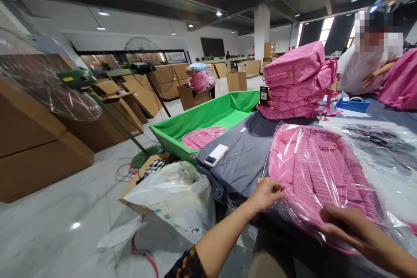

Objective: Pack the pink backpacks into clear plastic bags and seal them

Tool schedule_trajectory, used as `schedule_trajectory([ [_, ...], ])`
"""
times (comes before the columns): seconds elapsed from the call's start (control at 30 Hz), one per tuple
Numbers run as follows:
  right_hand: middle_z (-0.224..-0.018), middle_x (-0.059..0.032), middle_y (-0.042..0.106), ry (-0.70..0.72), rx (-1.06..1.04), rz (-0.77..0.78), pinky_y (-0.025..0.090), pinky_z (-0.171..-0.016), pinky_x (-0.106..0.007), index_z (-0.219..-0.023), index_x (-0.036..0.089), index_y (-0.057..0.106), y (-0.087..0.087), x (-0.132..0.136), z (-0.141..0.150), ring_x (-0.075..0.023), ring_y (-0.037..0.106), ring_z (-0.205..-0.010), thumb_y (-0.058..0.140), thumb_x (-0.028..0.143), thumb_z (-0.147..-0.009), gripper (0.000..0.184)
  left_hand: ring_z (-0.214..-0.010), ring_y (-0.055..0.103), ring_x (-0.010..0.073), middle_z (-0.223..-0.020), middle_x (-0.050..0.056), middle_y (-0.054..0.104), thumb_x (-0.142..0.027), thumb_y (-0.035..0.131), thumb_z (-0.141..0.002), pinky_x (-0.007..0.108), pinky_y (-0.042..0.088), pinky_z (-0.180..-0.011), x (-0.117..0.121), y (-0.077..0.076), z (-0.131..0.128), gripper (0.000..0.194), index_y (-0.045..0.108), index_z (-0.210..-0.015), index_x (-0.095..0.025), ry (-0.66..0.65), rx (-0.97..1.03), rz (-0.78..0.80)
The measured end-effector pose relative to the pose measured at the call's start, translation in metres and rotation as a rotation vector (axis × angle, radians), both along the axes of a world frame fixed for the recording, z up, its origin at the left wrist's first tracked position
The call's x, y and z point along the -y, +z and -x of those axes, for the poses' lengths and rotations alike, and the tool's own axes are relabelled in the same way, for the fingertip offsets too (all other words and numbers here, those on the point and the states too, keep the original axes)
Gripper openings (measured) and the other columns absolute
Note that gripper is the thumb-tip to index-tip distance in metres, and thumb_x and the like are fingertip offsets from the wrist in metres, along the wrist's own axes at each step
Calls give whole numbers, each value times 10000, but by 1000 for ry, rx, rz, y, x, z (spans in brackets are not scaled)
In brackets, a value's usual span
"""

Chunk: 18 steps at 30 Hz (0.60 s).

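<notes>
A pink backpack in a clear plastic bag lies flat on the grey-covered table in front of me. My left hand pinches the bag's near left edge with curled fingers. Over the bag's near right part lies my right hand, its fingers pressed down on the plastic. A white power bank lies on the cloth to the left of the bag.
A stack of pink backpacks stands at the table's far side, a blue tape dispenser beside it. A person in white leans in at far right. A green-lined bin holds a bagged backpack. Standing fans, cardboard boxes and a white bag sit left.
</notes>
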State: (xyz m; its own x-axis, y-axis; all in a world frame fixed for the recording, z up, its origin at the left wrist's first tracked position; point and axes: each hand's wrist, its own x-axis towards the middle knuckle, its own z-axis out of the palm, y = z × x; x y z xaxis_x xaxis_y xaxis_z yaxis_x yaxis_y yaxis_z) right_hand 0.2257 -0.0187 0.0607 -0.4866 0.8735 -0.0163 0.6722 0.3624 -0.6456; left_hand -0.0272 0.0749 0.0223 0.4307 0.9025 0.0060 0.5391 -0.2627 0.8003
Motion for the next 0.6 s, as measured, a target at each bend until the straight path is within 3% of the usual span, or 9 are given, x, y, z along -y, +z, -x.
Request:
schedule_trajectory([
  [0.13, -638, 12, 516, 109, 208, -10, 255, -579, -304, -713, 230, 437, 8, -71, 35, -160, 425, -585, 475, 633, -910, 450, -918, 691, 214, -909, 14, 802, -251, 769, -803, 364, 390, -1006, -1, -1, 0, 236, 805, -1031, -205, 10, 1, 1],
  [0.27, -692, -4, 611, 46, 300, 12, 258, -597, -302, -794, 247, 527, -9, -103, 35, -197, 524, -624, 598, 633, -831, 394, -923, 690, 207, -927, 13, 802, -249, 760, -821, 355, 382, -1004, 0, -2, 1, 214, 807, -1026, -211, -10, 2, -2],
  [0.37, -726, -4, 637, 10, 277, 41, 305, -597, -289, -847, 251, 531, -17, -109, 19, -205, 564, -661, 633, 662, -806, 425, -928, 686, 207, -940, 19, 801, -238, 767, -814, 343, 383, -994, -1, -2, 1, 211, 811, -1018, -203, -7, -2, -1],
  [0.47, -709, -13, 614, -85, 275, 8, 313, -581, -290, -779, 246, 454, -13, -102, 8, -200, 544, -657, 580, 548, -850, 335, -931, 678, 207, -932, 18, 799, -249, 767, -816, 344, 384, -985, -2, -2, 2, 217, 807, -1025, -203, -15, 1, 15],
  [0.53, -718, -21, 594, -159, 268, -64, 319, -594, -295, -771, 249, 406, -10, -91, 11, -198, 530, -663, 503, 468, -889, 267, -922, 678, 205, -912, 11, 797, -258, 760, -823, 348, 383, -987, -2, -1, 3, 215, 804, -1026, -202, -27, -1, 24],
  [0.6, -741, -17, 592, -146, 289, -103, 328, -613, -293, -779, 250, 396, -12, -77, 23, -190, 528, -673, 485, 426, -899, 231, -910, 683, 202, -903, 7, 796, -263, 752, -829, 349, 384, -991, -3, 0, 3, 218, 802, -1031, -200, -30, -8, 25],
])
